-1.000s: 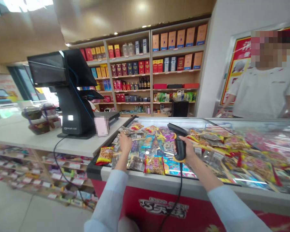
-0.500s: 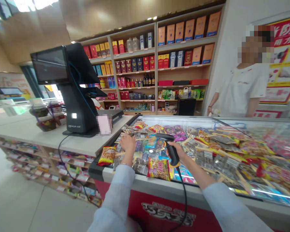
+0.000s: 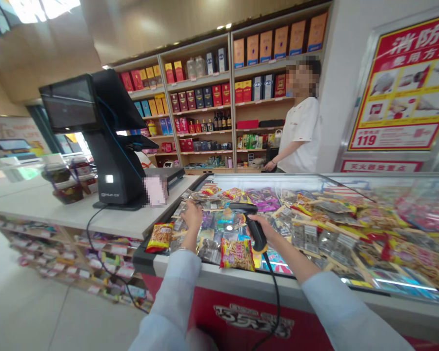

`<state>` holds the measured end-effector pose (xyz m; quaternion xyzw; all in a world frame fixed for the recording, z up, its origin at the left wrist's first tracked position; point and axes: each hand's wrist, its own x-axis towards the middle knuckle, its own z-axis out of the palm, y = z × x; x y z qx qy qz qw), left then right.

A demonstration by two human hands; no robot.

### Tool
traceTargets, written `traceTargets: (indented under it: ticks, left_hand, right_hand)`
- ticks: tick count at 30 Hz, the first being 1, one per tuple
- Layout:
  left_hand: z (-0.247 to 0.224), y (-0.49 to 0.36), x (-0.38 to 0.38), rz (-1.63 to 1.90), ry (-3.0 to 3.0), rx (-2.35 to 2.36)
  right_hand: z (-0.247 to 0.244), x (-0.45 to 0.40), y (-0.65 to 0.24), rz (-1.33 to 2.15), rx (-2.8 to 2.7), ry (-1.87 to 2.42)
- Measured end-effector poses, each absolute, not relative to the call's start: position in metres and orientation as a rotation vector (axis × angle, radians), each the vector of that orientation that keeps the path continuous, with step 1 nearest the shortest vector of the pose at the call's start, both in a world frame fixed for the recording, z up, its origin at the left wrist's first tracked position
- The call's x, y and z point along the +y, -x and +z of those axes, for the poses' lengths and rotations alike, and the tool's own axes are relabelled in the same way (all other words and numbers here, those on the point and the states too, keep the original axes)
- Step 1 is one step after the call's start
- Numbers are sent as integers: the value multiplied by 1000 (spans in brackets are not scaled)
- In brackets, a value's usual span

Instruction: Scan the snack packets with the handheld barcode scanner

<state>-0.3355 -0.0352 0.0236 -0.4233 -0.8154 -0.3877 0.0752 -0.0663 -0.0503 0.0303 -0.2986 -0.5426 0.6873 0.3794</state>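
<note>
My right hand point(image 3: 260, 230) is wrapped around the handle of a black barcode scanner point(image 3: 256, 229), its head pointing left over the snack packets. From the handle a black cable hangs down over the cabinet front. My left hand point(image 3: 192, 215) is at the far left of the pile, its fingers curled at a small clear packet point(image 3: 190, 196); the fingertips are partly hidden. A yellow and red snack bag point(image 3: 160, 237) lies left of my left wrist. Another yellow and red bag point(image 3: 237, 254) rests at the near edge, between my two forearms.
Snack packets cover the glass-topped cabinet point(image 3: 219, 273). A counter point(image 3: 139, 217) on the left carries a black register terminal point(image 3: 113, 146) and fruit-like baskets point(image 3: 66, 187). Behind stand shelves of boxes point(image 3: 199, 97). A person in a white shirt point(image 3: 300, 129) is beyond the cabinet.
The person in the white shirt has moved left, in front of the shelves. My view has shifted slightly right. A clear packet now shows at my left fingers; the scanner stays in my right hand.
</note>
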Motion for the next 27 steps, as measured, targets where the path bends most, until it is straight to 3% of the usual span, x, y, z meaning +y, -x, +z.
traceTargets:
  ticks: [3, 11, 27]
  left_hand:
    - [26, 337, -35, -1453, 1396, -2200]
    - [35, 335, -40, -1714, 1392, -1727]
    - [33, 335, -37, -1705, 1449, -1577]
  right_hand:
    - [32, -53, 66, 1765, -1381, 730]
    - [33, -52, 64, 1766, -1374, 720]
    - [30, -49, 66, 1791, -1457, 597]
